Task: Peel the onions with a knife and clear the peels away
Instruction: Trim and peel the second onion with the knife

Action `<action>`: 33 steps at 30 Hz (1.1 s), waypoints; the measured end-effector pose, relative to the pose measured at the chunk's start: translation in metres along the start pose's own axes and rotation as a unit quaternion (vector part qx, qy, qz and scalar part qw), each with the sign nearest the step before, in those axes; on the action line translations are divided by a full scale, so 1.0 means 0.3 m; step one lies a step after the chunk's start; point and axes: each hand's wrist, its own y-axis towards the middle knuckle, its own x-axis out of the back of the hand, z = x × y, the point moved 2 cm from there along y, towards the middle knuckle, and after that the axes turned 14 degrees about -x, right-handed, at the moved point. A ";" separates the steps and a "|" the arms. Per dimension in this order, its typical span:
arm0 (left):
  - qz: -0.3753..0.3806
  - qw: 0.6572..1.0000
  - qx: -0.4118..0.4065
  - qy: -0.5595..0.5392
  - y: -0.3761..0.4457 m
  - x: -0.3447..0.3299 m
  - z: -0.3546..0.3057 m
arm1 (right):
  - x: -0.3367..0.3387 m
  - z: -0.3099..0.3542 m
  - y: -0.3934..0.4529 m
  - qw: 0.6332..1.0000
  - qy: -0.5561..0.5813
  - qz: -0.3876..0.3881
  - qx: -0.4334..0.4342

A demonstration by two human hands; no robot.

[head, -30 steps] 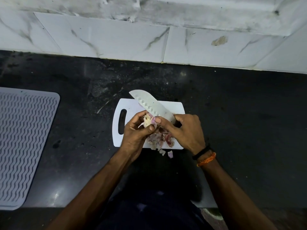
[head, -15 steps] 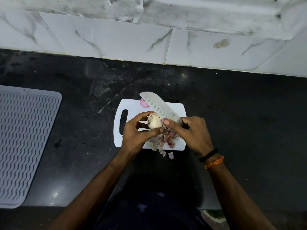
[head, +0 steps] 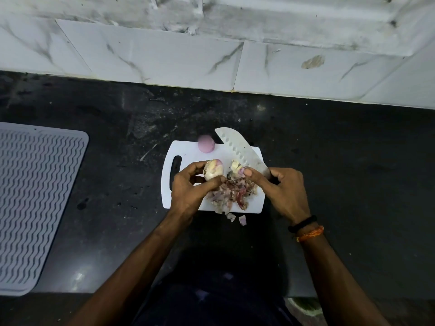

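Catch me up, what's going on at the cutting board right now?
A person is peeling onions over a white cutting board. The left hand holds a partly peeled onion. The right hand grips a white knife and pinches a strip of peel against the blade with the thumb. A pile of peels lies on the board's near side, with a few scraps on the black counter. One peeled onion sits at the board's far edge.
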 end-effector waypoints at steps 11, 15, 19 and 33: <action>0.069 0.983 0.012 -0.167 -0.016 -0.011 -0.003 | 0.008 -0.039 0.049 0.993 -0.112 0.000 -0.028; 0.079 0.975 0.028 -0.203 -0.016 -0.018 -0.012 | -0.014 -0.021 0.053 0.994 -0.109 0.017 0.005; 0.094 0.976 0.014 -0.194 -0.014 -0.020 -0.022 | -0.031 0.025 0.041 0.995 -0.085 0.028 0.038; 0.094 0.986 -0.007 -0.137 -0.009 0.000 -0.016 | -0.031 0.041 0.048 0.967 -0.232 0.005 0.108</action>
